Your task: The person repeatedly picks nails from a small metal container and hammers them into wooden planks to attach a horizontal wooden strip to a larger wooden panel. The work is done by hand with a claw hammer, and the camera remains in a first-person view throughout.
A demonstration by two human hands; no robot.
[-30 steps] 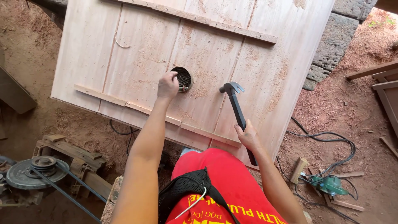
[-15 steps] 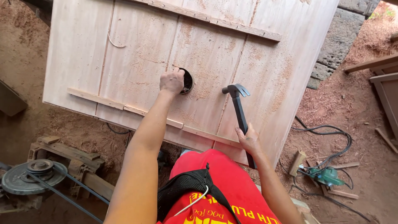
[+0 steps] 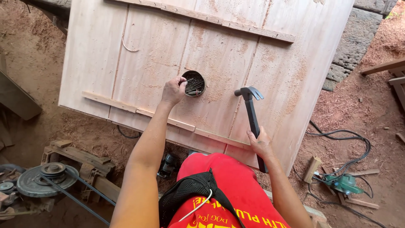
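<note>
My left hand (image 3: 173, 90) rests at the rim of a small round black tin of nails (image 3: 194, 83), its fingers pinched on a nail pulled from the tin. The tin sits on a large pale wooden panel (image 3: 219, 55) with thin battens across its top and bottom. My right hand (image 3: 260, 143) grips the black handle of a claw hammer (image 3: 251, 109), whose head stands upright above the panel, to the right of the tin.
A thin batten (image 3: 139, 110) runs along the panel's near edge. A belt-driven pulley machine (image 3: 42, 179) stands at the lower left. A green power tool (image 3: 344, 184) with black cables lies on the red dirt at right. Stone blocks (image 3: 350, 42) stand behind the panel.
My left hand has drawn back from over the tin to its left rim, with a nail in its fingers. The hammer stays upright in my right hand.
</note>
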